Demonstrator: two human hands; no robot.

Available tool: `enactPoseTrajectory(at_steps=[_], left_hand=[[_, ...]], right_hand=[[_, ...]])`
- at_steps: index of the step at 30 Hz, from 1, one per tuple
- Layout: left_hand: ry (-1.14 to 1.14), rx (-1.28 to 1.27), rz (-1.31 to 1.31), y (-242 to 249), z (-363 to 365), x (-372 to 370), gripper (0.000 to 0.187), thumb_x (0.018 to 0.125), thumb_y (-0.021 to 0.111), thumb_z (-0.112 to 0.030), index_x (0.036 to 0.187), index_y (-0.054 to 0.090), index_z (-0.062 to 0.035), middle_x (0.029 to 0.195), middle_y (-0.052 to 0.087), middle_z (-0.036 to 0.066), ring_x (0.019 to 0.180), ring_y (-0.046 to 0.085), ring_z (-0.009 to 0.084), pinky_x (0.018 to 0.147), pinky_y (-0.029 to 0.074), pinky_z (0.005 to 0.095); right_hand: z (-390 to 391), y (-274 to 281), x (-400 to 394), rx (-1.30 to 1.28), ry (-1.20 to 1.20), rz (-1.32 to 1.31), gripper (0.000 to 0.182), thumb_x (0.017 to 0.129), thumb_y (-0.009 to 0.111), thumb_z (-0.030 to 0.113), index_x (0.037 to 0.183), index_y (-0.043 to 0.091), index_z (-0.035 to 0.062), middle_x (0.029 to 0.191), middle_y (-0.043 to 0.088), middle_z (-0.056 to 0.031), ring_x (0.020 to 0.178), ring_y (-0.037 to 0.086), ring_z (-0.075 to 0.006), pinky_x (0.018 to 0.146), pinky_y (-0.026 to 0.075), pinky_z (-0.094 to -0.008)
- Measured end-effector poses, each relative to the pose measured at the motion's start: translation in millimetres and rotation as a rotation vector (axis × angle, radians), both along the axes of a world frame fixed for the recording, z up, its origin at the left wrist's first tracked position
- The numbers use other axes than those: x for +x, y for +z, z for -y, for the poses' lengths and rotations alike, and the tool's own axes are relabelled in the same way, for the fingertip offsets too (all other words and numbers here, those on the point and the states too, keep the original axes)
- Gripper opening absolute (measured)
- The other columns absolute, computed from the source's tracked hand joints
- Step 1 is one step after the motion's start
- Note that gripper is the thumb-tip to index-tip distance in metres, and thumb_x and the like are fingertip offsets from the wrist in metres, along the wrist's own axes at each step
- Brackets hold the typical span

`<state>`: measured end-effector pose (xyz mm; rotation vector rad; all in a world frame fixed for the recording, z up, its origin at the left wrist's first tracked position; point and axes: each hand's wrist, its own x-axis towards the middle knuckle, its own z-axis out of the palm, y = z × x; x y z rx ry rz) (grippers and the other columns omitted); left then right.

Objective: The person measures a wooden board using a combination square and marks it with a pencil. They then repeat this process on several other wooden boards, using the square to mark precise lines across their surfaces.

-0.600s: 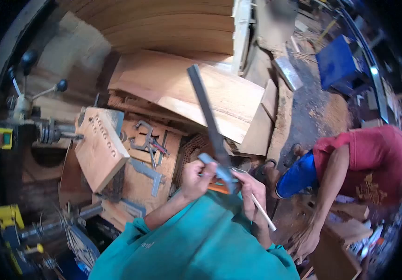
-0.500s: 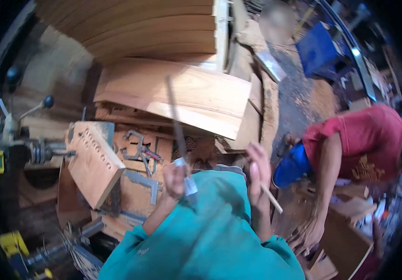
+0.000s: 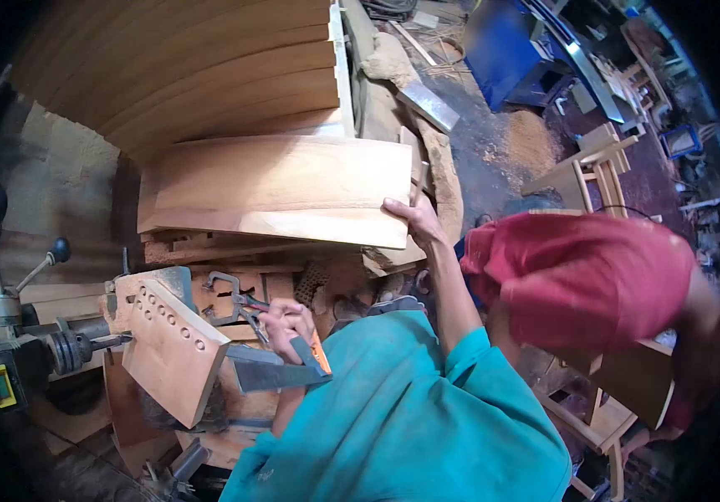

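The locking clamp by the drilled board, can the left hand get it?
Probably yes: the left hand sits right beside the locking clamp with nothing between, but it already grips a flat metal square.

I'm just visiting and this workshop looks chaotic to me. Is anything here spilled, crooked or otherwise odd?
Yes. Sawdust lies heaped on the floor near the blue machine. The drilled board leans tilted by the drill. The wide plank, gripped at its corner by the right hand, sits askew on the stack. The left hand holds a flat metal tool.
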<state>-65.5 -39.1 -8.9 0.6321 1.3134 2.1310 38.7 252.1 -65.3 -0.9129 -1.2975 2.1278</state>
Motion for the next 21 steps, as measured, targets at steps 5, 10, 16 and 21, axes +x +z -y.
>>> enactPoseTrajectory(at_steps=[5, 10, 16, 21], left_hand=[[-0.073, -0.058, 0.230, -10, -34, -31, 0.067, 0.099, 0.034, -0.043, 0.146, 0.010, -0.0015, 0.043, 0.040, 0.004, 0.034, 0.036, 0.0130, 0.036, 0.031, 0.0249], [-0.080, 0.052, 0.501, -43, -29, -89, 0.044, 0.094, 0.036, -0.056, 0.108, 0.051, -0.0177, 0.068, 0.056, 0.007, 0.034, 0.043, 0.0176, 0.036, 0.036, 0.0247], [0.067, 0.039, 0.538, -43, -34, -102, 0.043, 0.094, 0.044, -0.050, 0.098, 0.056, -0.0088, 0.067, 0.056, 0.006, 0.034, 0.045, 0.0188, 0.031, 0.042, 0.0296], [0.077, 0.009, 0.618, -20, -41, -59, 0.045, 0.092, 0.052, -0.047, 0.101, 0.056, -0.0040, 0.064, 0.057, 0.004, 0.034, 0.044, 0.0175, 0.031, 0.038, 0.0285]], right_hand=[[31, 11, 1, -0.114, -0.081, -0.218, 0.046, 0.075, 0.075, 0.017, 0.110, 0.057, -0.0075, 0.097, 0.066, -0.0143, 0.082, 0.065, -0.0185, 0.077, 0.053, -0.0297], [55, 48, 16, 0.098, -0.107, -0.225, 0.046, 0.075, 0.074, 0.018, 0.111, 0.057, -0.0059, 0.100, 0.064, -0.0112, 0.093, 0.059, -0.0151, 0.082, 0.047, -0.0288], [63, 95, 44, 0.396, -0.110, -0.179, 0.046, 0.075, 0.073, 0.021, 0.109, 0.058, -0.0066, 0.100, 0.063, -0.0125, 0.091, 0.058, -0.0168, 0.082, 0.046, -0.0301], [71, 118, 81, 0.444, -0.172, -0.161, 0.046, 0.070, 0.072, 0.019, 0.106, 0.059, -0.0063, 0.096, 0.063, -0.0115, 0.087, 0.058, -0.0165, 0.079, 0.045, -0.0285]])
